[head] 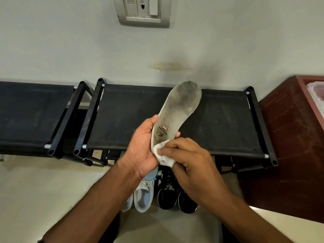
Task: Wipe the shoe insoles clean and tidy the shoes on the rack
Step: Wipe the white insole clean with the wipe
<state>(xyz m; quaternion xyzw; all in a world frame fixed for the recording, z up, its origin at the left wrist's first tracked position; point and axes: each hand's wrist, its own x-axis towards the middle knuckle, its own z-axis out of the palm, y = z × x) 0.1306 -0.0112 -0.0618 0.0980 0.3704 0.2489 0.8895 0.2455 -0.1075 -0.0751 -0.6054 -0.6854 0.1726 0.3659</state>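
A dirty white insole [180, 109] with a small flag logo stands tilted over the black shoe rack [133, 116], toe end up. My left hand [142, 146] grips its heel end, thumb on one edge, fingers behind. My right hand [189, 160] pinches a white cloth [164, 155] and presses it against the heel of the insole. Below my hands, on the floor, stand white sneakers [142, 195] and black sneakers [170, 192], partly hidden by my arms.
A second black rack [31, 113] stands to the left against the wall. A dark red cabinet [291, 137] is at the right. A switch plate [143, 11] is on the wall above. The floor is pale tile.
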